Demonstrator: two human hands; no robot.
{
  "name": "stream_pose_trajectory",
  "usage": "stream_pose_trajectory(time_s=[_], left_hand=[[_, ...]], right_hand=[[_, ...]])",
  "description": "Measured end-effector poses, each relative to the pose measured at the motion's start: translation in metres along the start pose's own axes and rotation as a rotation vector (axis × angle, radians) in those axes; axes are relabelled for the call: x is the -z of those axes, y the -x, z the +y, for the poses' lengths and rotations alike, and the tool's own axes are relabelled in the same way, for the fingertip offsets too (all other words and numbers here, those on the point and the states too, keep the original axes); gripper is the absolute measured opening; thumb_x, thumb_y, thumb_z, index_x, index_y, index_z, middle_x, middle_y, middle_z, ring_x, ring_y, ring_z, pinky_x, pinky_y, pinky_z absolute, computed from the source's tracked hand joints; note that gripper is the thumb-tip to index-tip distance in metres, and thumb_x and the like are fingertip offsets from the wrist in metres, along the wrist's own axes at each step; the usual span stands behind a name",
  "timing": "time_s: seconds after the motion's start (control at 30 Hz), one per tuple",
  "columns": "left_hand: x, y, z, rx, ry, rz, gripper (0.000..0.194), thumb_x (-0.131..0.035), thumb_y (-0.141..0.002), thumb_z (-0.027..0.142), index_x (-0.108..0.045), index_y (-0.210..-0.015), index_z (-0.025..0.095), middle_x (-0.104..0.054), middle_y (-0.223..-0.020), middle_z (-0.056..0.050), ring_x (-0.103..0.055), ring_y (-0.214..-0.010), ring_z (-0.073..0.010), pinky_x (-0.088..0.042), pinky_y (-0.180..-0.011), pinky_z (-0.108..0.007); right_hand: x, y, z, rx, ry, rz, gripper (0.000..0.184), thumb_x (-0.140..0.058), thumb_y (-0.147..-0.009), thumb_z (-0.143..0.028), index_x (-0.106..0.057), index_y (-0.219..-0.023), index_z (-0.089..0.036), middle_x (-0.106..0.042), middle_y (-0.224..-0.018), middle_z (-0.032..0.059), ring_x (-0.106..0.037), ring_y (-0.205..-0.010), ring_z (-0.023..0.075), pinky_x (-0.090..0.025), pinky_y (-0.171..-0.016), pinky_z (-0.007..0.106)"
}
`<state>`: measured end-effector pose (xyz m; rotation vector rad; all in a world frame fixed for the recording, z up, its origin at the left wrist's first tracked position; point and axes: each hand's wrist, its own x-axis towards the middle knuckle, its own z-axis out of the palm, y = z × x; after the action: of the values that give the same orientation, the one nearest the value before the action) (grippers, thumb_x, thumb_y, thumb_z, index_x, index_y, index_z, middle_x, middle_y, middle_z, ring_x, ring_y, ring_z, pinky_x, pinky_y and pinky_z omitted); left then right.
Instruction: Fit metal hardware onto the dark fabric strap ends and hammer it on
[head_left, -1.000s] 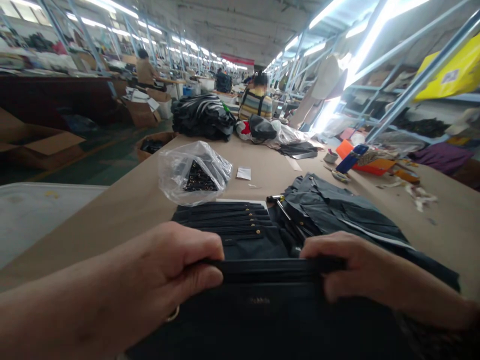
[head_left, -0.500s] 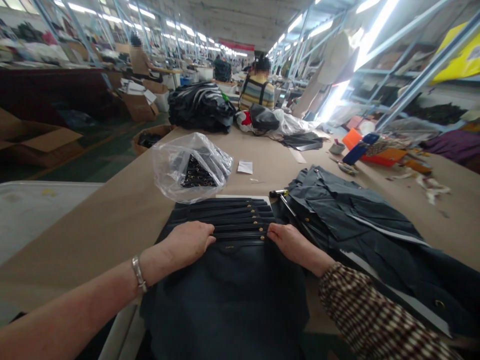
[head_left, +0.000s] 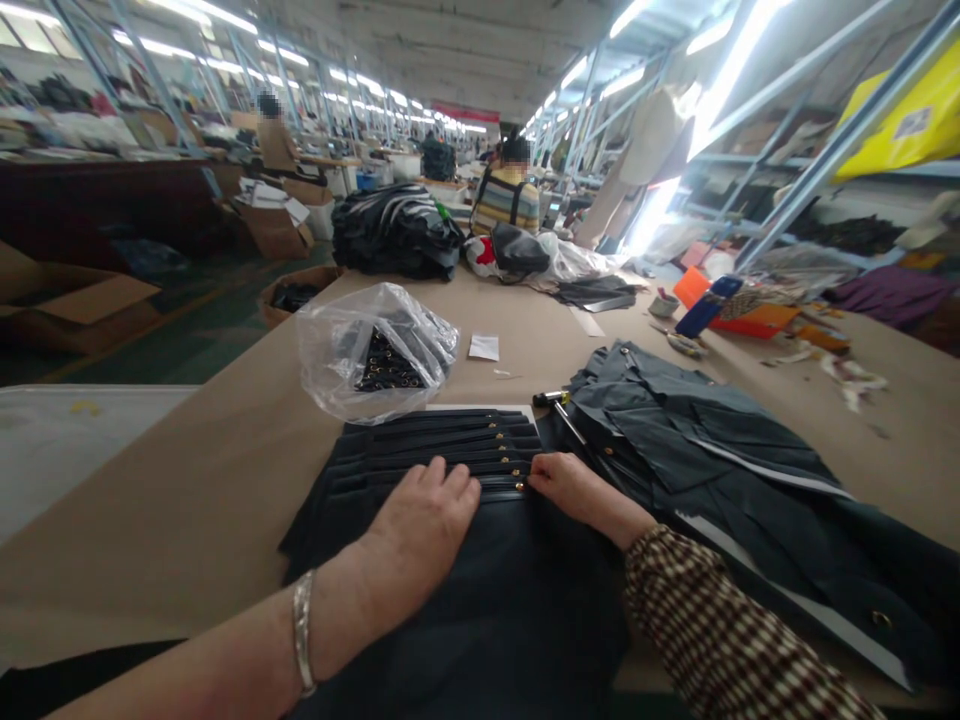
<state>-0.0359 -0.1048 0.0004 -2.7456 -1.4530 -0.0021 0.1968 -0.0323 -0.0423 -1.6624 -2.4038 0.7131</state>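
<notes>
Here, the left hand [head_left: 420,520] lies spread out on the black pile [head_left: 517,600] on the table [head_left: 187,480]. The right hand [head_left: 576,490] curls at the pile's side; I can't tell if it pinches.

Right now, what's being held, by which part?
The right hand seems to pinch the dark piece near its top right corner; the left hand rests on it.

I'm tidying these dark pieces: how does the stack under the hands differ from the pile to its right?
The stack has neat, stepped rows, whereas the pile lies rumpled. The stack lines up gold-coloured fittings; the pile shows pale strips. Both are dark and sheet-like.
</notes>
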Motion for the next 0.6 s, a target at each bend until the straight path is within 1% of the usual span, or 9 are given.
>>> stream_pose_trajectory(time_s=[0.07, 0.17, 0.23, 0.3, 0.33, 0.4, 0.5, 0.53, 0.6], left_hand=[[-0.015, 0.0, 0.014, -0.107, 0.063, -0.009, 0.041, -0.053, -0.086, 0.027, -0.055, -0.126, 0.017, -0.056, -0.131, -0.014, -0.053, -0.117, -0.0322, -0.044, -0.096, -0.048], [-0.04, 0.004, 0.021, -0.106, 0.081, 0.017, 0.047, -0.056, -0.085, 0.034, -0.053, -0.13, 0.019, -0.052, -0.137, -0.011, -0.048, -0.124, -0.0318, -0.037, -0.105, -0.049], [-0.055, 0.007, 0.018, -0.095, 0.054, 0.079, 0.045, -0.055, -0.085, 0.03, -0.054, -0.13, 0.022, -0.053, -0.137, -0.009, -0.049, -0.124, -0.0312, -0.037, -0.105, -0.048], [-0.068, 0.007, 0.013, -0.124, 0.028, 0.172, 0.044, -0.055, -0.085, 0.032, -0.057, -0.128, 0.024, -0.055, -0.135, -0.006, -0.052, -0.121, -0.0312, -0.04, -0.102, -0.046], [-0.072, 0.007, 0.01, -0.152, 0.018, 0.222, 0.043, -0.055, -0.084, 0.034, -0.058, -0.126, 0.025, -0.056, -0.134, -0.005, -0.054, -0.118, -0.0309, -0.042, -0.101, -0.046], [-0.078, 0.006, 0.006, -0.195, -0.012, 0.313, 0.042, -0.056, -0.083, 0.037, -0.06, -0.124, 0.027, -0.059, -0.131, -0.003, -0.057, -0.114, -0.0305, -0.044, -0.097, -0.045], [-0.08, 0.003, 0.004, -0.222, -0.065, 0.406, 0.043, -0.056, -0.082, 0.041, -0.063, -0.121, 0.025, -0.06, -0.129, -0.004, -0.06, -0.11, -0.0309, -0.046, -0.094, -0.045], [-0.079, 0.002, 0.003, -0.22, -0.074, 0.414, 0.043, -0.055, -0.083, 0.042, -0.063, -0.122, 0.025, -0.06, -0.129, -0.004, -0.059, -0.111, -0.0309, -0.046, -0.094, -0.045], [-0.079, -0.002, 0.001, -0.212, -0.073, 0.399, 0.044, -0.054, -0.084, 0.044, -0.062, -0.123, 0.025, -0.059, -0.13, -0.004, -0.059, -0.112, -0.0306, -0.045, -0.095, -0.045]], right_hand=[[0.0, 0.002, -0.003, -0.011, 0.005, 0.016, 0.018, -0.052, -0.082, -0.022, -0.066, -0.073, -0.016, -0.065, -0.066, 0.0032, -0.054, -0.06, 0.0126, -0.035, -0.057, 0.023], [0.008, 0.018, -0.01, -0.013, 0.022, 0.057, 0.015, -0.053, -0.084, -0.023, -0.067, -0.084, -0.018, -0.069, -0.077, 0.004, -0.06, -0.071, 0.0147, -0.039, -0.064, 0.023], [0.023, 0.034, -0.009, 0.029, 0.041, 0.118, 0.018, -0.054, -0.084, -0.023, -0.065, -0.098, -0.02, -0.069, -0.09, 0.0043, -0.062, -0.082, 0.016, -0.041, -0.072, 0.024], [0.048, 0.051, 0.003, 0.066, 0.073, 0.201, 0.022, -0.052, -0.087, -0.022, -0.061, -0.107, -0.022, -0.068, -0.099, 0.0046, -0.062, -0.089, 0.0159, -0.041, -0.078, 0.024], [0.064, 0.059, 0.014, 0.053, 0.107, 0.242, 0.022, -0.05, -0.089, -0.022, -0.06, -0.108, -0.021, -0.067, -0.101, 0.0049, -0.061, -0.091, 0.0156, -0.041, -0.08, 0.023], [0.1, 0.076, 0.046, -0.079, 0.244, 0.277, 0.023, -0.043, -0.092, -0.021, -0.06, -0.108, -0.02, -0.067, -0.103, 0.0056, -0.061, -0.093, 0.0151, -0.041, -0.083, 0.023], [0.148, 0.1, 0.107, -0.385, 0.497, 0.194, 0.026, -0.043, -0.091, -0.017, -0.063, -0.108, -0.019, -0.066, -0.105, 0.0092, -0.06, -0.097, 0.0177, -0.04, -0.084, 0.026], [0.158, 0.107, 0.127, -0.442, 0.527, 0.166, 0.026, -0.046, -0.088, -0.014, -0.065, -0.105, -0.018, -0.067, -0.102, 0.0107, -0.06, -0.095, 0.019, -0.041, -0.082, 0.027], [0.166, 0.118, 0.16, -0.518, 0.56, 0.12, 0.028, -0.05, -0.082, -0.008, -0.067, -0.103, -0.016, -0.067, -0.098, 0.0129, -0.061, -0.09, 0.0206, -0.041, -0.079, 0.029]])
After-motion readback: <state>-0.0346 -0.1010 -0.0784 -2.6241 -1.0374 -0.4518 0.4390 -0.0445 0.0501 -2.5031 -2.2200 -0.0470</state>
